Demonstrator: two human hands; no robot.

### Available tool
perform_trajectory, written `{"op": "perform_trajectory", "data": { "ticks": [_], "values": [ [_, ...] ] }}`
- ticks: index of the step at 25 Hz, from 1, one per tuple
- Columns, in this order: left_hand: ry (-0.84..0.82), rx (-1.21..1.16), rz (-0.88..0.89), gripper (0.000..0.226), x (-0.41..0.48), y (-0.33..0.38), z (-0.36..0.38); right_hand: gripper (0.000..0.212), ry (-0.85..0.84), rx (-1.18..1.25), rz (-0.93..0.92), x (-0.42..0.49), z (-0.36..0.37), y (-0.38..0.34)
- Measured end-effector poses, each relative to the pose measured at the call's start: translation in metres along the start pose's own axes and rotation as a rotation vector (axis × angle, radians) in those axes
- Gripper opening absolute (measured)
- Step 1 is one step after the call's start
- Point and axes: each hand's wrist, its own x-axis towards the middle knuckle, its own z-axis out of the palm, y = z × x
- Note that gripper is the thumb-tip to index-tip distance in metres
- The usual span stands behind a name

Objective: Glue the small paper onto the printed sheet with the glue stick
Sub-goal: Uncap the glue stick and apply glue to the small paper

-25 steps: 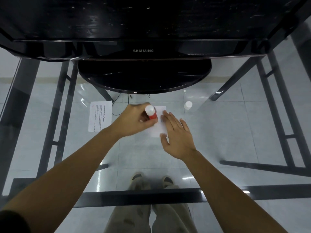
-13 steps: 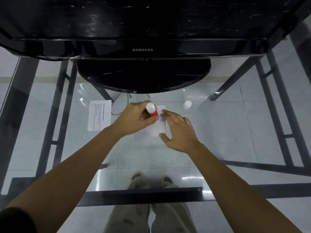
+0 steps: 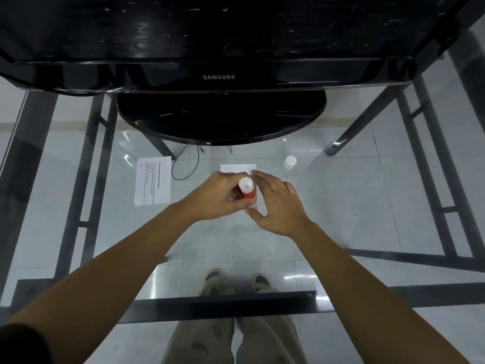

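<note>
Glass is all that carries my work, a clear desk with the floor tiles and my own feet showing through it. From the head camera, my left hand is wrapped around the red glue stick, fingers curled tight on its barrel, its white end towards me and its working end down on the small paper; whether the glue actually touches I cannot tell, since my knuckles hide it. My right hand lies on the paper's right side, fingers loosely spread and arched with the fingertips pressing down, the thumb tucked at the paper's near corner. Only the far strip of that paper shows beyond both hands, about mid-desk in front of the monitor's black base. The printed sheet waits to the left, apart from the paper, towards the desk's left side. The white cap stands to the right, near but not touching. My guess is that I am mid-stroke with the glue. On slick glass the paper could skate or crease if my right fingertips ease off while the stick drags. Running past the paper's edge would smear glue on the desk, and a sticky patch there might later catch either sheet.
</note>
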Motion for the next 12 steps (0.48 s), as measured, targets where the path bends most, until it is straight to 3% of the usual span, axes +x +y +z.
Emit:
{"op": "perform_trajectory", "data": {
  "ticks": [4,9,12],
  "values": [
    [0.168,0.036,-0.073,0.025,0.009,-0.006,-0.012,0.074,0.005,-0.001,0.003,0.000,0.002,0.000],
    [0.047,0.002,-0.079,0.024,0.001,-0.006,-0.009,0.073,0.002,0.020,0.008,0.000,0.002,0.000],
    [0.186,0.041,-0.201,0.024,0.015,-0.015,-0.024,0.069,0.021,0.006,0.008,-0.001,0.003,0.000]
  ]
}}
